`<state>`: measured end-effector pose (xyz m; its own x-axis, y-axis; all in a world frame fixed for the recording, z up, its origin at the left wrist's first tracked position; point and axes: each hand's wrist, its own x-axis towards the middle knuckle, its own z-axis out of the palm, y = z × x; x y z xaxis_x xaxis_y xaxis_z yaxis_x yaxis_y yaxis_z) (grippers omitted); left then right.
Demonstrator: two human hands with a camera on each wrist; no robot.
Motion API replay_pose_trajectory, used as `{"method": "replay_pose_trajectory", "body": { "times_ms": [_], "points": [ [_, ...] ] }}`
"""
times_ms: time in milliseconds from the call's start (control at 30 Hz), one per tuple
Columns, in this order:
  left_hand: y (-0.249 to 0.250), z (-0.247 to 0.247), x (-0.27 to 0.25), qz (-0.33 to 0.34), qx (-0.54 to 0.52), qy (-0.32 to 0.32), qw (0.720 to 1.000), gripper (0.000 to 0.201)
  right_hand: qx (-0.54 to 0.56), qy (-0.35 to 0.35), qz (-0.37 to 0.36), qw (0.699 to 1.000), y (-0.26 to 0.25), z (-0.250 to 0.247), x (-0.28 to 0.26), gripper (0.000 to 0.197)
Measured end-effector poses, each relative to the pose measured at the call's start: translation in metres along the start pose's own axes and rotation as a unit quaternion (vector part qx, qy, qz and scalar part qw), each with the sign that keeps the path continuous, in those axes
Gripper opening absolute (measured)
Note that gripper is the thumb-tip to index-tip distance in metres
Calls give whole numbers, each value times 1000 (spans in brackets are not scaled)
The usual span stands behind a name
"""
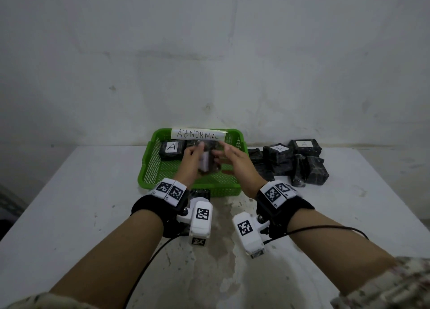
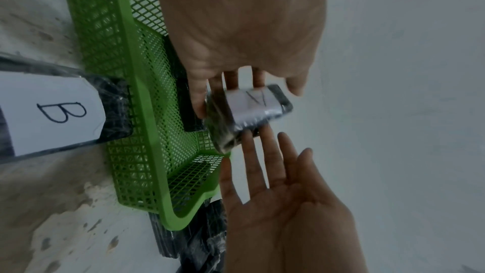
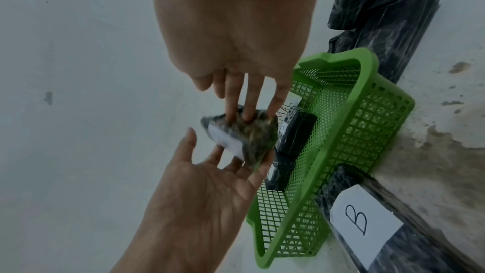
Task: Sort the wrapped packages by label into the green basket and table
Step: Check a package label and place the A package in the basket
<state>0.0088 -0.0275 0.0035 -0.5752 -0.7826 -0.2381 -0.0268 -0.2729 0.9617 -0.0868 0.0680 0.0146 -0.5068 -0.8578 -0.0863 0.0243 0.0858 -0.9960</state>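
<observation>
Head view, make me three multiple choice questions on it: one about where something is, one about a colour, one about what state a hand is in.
1. Where does the pile of wrapped packages lie relative to the green basket?
A. inside it
B. on the table, to its right
C. on the floor below it

2. What colour is the pile's wrapping?
A. black
B. red
C. yellow

3. How is the right hand?
A. clenched in a fist
B. gripping the basket's rim
C. open, fingers straight

Answers: B, the pile sits on the table beside the basket's right wall; A, the wrap is glossy black; C, its straight fingers reach to the held package above the basket.
</observation>
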Motion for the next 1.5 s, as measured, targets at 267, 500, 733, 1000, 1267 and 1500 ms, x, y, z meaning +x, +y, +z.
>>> {"method": "replay_pose_trajectory", "body": {
  "times_ms": [267, 500, 733, 1000, 1267, 1500],
  "points": [
    [-5, 0, 0, 30, 31, -1, 999, 42, -7, 65, -32, 997, 8, 6, 6, 29],
    [4, 7, -12, 2, -42, -76, 996, 38, 4, 18, -5, 1000, 3, 6, 5, 39],
    [5, 11, -9, 55, 107, -27, 992, 29, -57, 46, -29, 997, 5, 6, 3, 28],
    [2, 5, -8, 51, 78, -45, 995, 34, -17, 34, -15, 999, 6, 3, 5, 45],
    [1, 2, -5, 71, 71, -24, 995, 24, 44, -12, 3, 999, 10, -1, 10, 56],
    [3, 7, -7, 0, 18, -35, 999, 36, 7, -20, -7, 1000, 14, -5, 10, 67]
  ]
}}
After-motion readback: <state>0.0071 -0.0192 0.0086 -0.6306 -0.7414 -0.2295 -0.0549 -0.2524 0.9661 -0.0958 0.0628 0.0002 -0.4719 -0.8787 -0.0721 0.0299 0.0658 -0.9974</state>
